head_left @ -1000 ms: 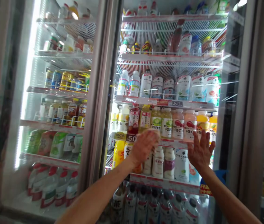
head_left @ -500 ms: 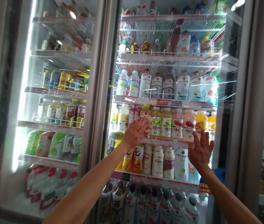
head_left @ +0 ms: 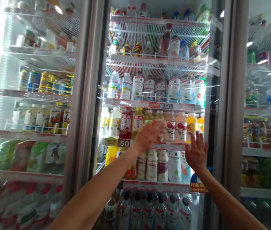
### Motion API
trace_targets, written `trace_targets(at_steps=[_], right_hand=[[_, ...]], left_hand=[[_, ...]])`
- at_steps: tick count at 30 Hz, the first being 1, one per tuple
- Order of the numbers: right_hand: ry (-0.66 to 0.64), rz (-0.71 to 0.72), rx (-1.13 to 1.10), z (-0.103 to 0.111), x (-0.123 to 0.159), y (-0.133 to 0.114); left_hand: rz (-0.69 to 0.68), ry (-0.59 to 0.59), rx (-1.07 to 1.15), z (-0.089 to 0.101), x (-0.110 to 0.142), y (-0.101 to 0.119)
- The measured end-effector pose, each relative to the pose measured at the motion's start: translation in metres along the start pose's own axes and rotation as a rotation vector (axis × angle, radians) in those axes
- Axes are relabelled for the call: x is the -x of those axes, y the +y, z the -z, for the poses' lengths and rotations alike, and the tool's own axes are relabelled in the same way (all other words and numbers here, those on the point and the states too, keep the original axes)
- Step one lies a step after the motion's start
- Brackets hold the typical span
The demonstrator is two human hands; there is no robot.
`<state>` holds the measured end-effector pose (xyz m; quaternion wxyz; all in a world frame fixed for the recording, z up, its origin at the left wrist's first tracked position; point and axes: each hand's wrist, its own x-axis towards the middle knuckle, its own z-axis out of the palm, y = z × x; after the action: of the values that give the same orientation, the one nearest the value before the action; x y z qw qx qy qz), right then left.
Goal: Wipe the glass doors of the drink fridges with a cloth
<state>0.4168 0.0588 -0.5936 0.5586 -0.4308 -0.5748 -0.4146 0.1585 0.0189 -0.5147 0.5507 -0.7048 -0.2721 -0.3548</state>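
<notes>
I face a lit drinks fridge with glass doors. My left hand [head_left: 149, 135] lies flat, fingers stretched to the right, in front of the middle shelf's row of juice bottles [head_left: 175, 126], covering two green-labelled ones. My right hand [head_left: 196, 153] is open with fingers spread upward, palm against the glass by the door's right edge, below an orange bottle [head_left: 191, 123]. Neither hand visibly holds anything. White yoghurt-type bottles [head_left: 152, 164] stand on the shelf below my hands.
A grey door post [head_left: 85, 111] separates the left compartment, which holds cans [head_left: 44, 81] and bottles. Another post [head_left: 231, 111] stands to the right, with more shelves behind glass. Dark-capped bottles [head_left: 147, 207] fill the bottom shelf. A 5.0 price tag [head_left: 123, 143] sits on the shelf edge.
My left hand swept up and left across the bottle row, then back right. My right hand stayed spread on the glass. My view has shifted to the right.
</notes>
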Motion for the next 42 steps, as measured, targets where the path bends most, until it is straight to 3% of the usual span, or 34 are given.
trace_targets(at_steps=[3,4,5,6,9,10,11,12,14,16,18,22,24,29,30,32,35,37,39,40,42], right_hand=[[0.003,-0.059,0.026,0.004,0.000,0.017],[0.000,-0.057,0.020,0.004,0.001,0.020],[-0.007,-0.048,0.009,0.005,0.002,0.022],[-0.012,-0.039,-0.003,0.006,0.003,0.022],[-0.015,-0.009,-0.032,0.011,0.003,0.025],[-0.014,-0.001,-0.038,0.014,0.002,0.028],[-0.010,0.001,-0.041,0.018,0.001,0.032],[-0.005,-0.002,-0.041,0.022,-0.001,0.037],[0.009,-0.014,-0.036,0.032,-0.004,0.048],[0.018,-0.008,-0.035,0.041,-0.004,0.058],[0.024,0.004,-0.038,0.048,-0.001,0.069],[0.048,-0.039,-0.018,0.062,0.007,0.091],[0.059,-0.047,-0.003,0.070,0.009,0.103],[0.073,-0.051,0.022,0.080,0.006,0.121],[0.070,-0.063,0.021,0.081,0.006,0.123],[0.064,-0.088,0.015,0.082,0.009,0.124],[0.075,-0.101,0.004,0.086,0.016,0.126],[0.076,-0.097,0.003,0.089,0.019,0.127],[0.069,-0.100,0.006,0.092,0.017,0.126],[0.069,-0.102,0.004,0.092,0.015,0.125],[0.076,-0.100,-0.013,0.090,0.010,0.120]], left_hand=[[0.431,0.191,-0.082,0.009,-0.016,-0.043],[0.483,0.212,-0.086,0.009,-0.018,-0.046],[0.445,0.201,-0.071,0.006,-0.018,-0.039],[0.323,0.158,-0.038,0.001,-0.016,-0.026],[-0.242,-0.018,0.073,-0.016,-0.016,0.024],[-0.343,-0.040,0.087,-0.020,-0.023,0.032],[-0.350,-0.032,0.085,-0.022,-0.035,0.032],[-0.263,0.001,0.073,-0.024,-0.052,0.025],[0.086,0.112,0.044,-0.026,-0.096,0.003],[0.309,0.173,0.067,-0.032,-0.136,-0.005],[0.273,0.158,0.124,-0.044,-0.156,0.016],[-0.304,0.001,0.225,-0.071,-0.143,0.099],[-0.421,-0.048,0.238,-0.075,-0.146,0.111],[0.050,0.042,0.206,-0.075,-0.204,0.077],[0.045,0.035,0.218,-0.078,-0.205,0.082],[-0.099,-0.027,0.265,-0.084,-0.179,0.115],[-0.407,-0.145,0.334,-0.088,-0.096,0.184],[-0.650,-0.204,0.373,-0.086,-0.051,0.206],[-0.719,-0.204,0.358,-0.080,-0.043,0.194],[-0.656,-0.181,0.324,-0.076,-0.052,0.177],[-0.382,-0.106,0.214,-0.067,-0.084,0.135]])
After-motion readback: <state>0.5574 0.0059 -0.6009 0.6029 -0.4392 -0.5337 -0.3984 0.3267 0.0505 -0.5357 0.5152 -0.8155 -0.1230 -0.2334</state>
